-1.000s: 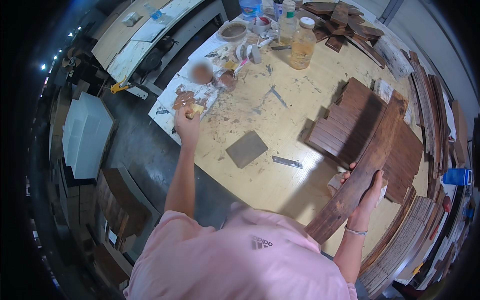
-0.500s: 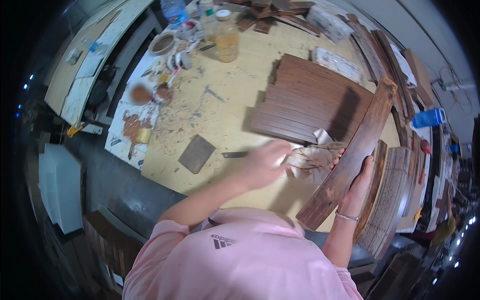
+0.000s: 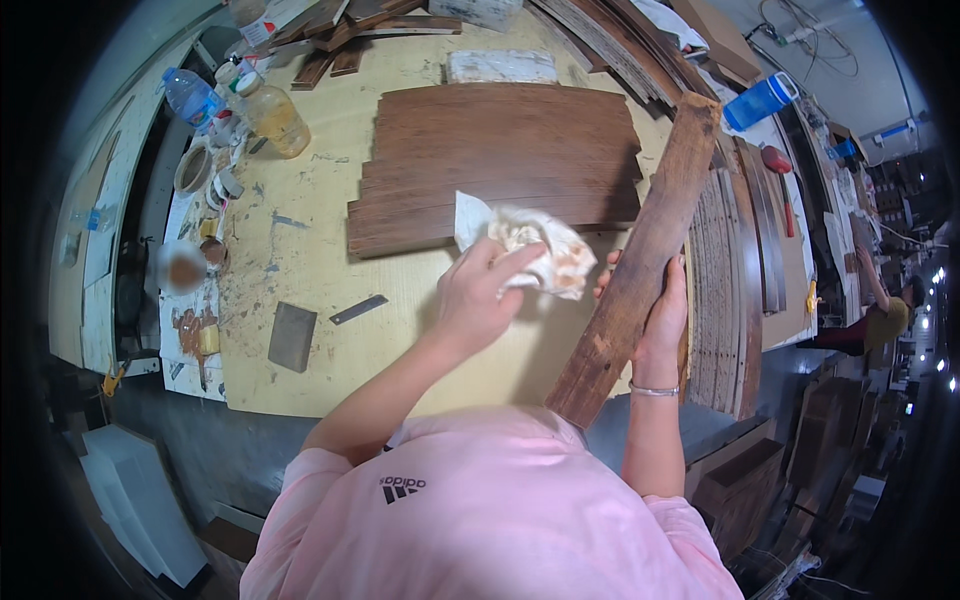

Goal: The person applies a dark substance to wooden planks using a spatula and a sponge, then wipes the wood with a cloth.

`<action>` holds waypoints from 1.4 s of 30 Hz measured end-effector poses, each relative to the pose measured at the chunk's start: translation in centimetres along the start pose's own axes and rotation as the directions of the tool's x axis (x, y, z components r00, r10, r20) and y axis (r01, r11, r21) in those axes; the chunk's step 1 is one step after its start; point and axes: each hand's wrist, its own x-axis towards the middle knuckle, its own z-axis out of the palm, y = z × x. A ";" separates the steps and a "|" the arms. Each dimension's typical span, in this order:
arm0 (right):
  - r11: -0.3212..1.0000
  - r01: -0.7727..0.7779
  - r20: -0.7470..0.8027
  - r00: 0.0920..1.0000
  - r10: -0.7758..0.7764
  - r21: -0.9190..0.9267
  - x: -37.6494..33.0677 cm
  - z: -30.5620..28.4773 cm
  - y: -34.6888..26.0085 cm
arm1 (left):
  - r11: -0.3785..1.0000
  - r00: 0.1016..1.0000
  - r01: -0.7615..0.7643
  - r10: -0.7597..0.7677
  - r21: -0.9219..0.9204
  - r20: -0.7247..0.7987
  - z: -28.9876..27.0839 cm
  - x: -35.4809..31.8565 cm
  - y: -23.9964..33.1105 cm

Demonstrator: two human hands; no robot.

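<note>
My left hand (image 3: 478,302) grips a crumpled, stained white rag (image 3: 548,252), raised over the near part of the table. In my right hand (image 3: 662,322) is a long dark brown wooden plank (image 3: 645,240), held slantwise with its lower end close to my shirt. The fingers and thumb wrap its edges from below; part of the hand is hidden behind it. Beyond the rag lies a block of similar brown planks (image 3: 500,140), side by side. Left of my forearm are a grey rectangular pad (image 3: 292,338) and a small dark flat strip (image 3: 358,309).
Bottles (image 3: 274,120), cups and a brown smeared patch (image 3: 190,335) line the table's left edge. Weathered boards (image 3: 725,290) are stacked at the right, near a blue bottle (image 3: 760,101). More wood pieces (image 3: 350,32) lie at the back. Another person (image 3: 885,310) is far right.
My left hand has picked up the rag from the table and lifted it. The right hand still holds the plank. The view has turned to the right.
</note>
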 end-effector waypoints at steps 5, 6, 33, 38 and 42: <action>0.977 -0.043 -0.069 0.996 0.059 0.211 2.2 -1.1 -0.3 | 0.894 0.896 -0.444 0.445 0.067 -0.002 1.4 -1.0 6.9; 0.997 0.019 -0.079 0.997 -0.013 0.080 2.7 -1.5 -0.4 | 0.894 0.899 -0.438 0.437 0.093 0.030 2.0 -1.1 6.9; 0.984 -0.078 0.320 0.947 0.023 0.160 5.3 -1.3 -3.6 | 0.963 0.988 0.142 -0.123 -0.229 0.096 5.9 0.4 4.4; 0.979 -0.122 0.325 0.944 0.063 0.163 6.3 -1.4 -3.0 | 0.588 0.820 0.568 -0.348 -0.576 0.454 7.7 0.2 5.0; 0.975 -0.201 0.329 0.931 0.159 0.096 7.9 -2.7 -1.6 | 0.312 0.675 0.735 -0.255 -0.602 0.692 8.3 -1.4 5.4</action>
